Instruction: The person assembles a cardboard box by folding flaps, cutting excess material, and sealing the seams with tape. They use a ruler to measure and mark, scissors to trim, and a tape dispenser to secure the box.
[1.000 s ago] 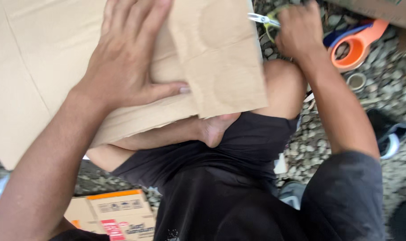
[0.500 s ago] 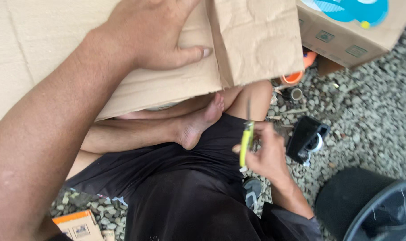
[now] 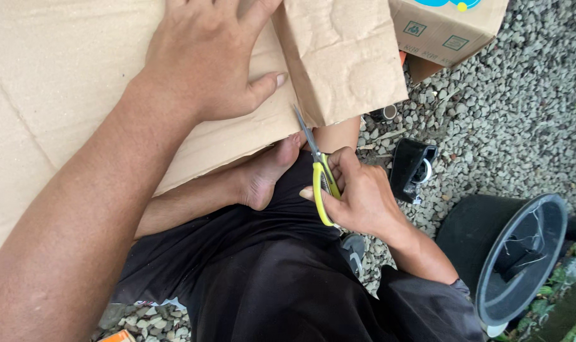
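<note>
Cardboard sheet (image 3: 79, 82) lay flat over the person's crossed legs, large and brown, with a folded flap (image 3: 345, 57) hanging at its right end. The left hand (image 3: 206, 63) was spread open and pressed down on the sheet, thumb close to the lower edge. The right hand (image 3: 361, 199) was clenched around the yellow handles of the scissors (image 3: 319, 174), and the blades pointed up to the place where the flap met the sheet; I could not tell if they already touched the board. To cut well here, I think the left hand should hold the sheet firm and keep the thumb away from the blades, and the bare foot (image 3: 269, 174) just under the edge needed care too. On the gravel ground (image 3: 503, 120) nearby stood a black bucket (image 3: 509, 253) and another carton (image 3: 452, 28).
</note>
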`<state>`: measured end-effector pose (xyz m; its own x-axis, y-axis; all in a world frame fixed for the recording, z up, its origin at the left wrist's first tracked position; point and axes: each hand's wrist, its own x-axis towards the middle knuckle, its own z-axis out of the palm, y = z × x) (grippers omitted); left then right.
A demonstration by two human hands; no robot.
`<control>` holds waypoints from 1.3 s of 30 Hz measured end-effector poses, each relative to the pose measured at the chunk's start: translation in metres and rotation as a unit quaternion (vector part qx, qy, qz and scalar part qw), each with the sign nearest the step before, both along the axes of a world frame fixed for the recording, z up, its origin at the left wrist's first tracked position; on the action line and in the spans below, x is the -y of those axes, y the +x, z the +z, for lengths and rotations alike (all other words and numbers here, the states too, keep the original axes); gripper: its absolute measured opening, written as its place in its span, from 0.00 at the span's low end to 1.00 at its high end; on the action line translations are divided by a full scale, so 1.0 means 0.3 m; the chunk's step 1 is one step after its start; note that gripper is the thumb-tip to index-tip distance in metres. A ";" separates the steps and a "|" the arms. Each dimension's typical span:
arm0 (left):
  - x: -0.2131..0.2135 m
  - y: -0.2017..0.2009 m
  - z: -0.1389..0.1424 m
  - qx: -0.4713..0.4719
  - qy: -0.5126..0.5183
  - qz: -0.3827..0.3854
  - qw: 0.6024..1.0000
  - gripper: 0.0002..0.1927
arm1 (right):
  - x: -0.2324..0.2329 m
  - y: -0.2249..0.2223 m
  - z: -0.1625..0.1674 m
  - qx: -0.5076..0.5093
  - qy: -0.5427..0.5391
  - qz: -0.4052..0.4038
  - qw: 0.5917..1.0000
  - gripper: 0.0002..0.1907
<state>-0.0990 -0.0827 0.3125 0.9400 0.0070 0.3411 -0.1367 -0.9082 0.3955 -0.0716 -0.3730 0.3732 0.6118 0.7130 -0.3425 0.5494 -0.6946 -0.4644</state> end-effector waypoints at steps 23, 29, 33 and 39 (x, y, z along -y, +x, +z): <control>0.000 0.024 0.005 -0.012 -0.020 0.033 0.999 0.52 | -0.091 0.020 -0.009 0.040 0.032 -0.016 0.999 0.20; 0.006 0.021 0.011 -0.027 -0.041 0.028 0.998 0.53 | -0.101 0.023 -0.022 -0.022 0.016 -0.075 0.997 0.20; 0.009 0.031 0.012 -0.042 -0.029 0.029 0.998 0.53 | -0.119 0.042 -0.016 0.015 0.020 -0.045 0.999 0.20; 0.014 0.042 0.001 -0.055 -0.020 0.028 0.998 0.52 | -0.121 0.033 -0.041 -0.057 0.058 -0.088 0.993 0.20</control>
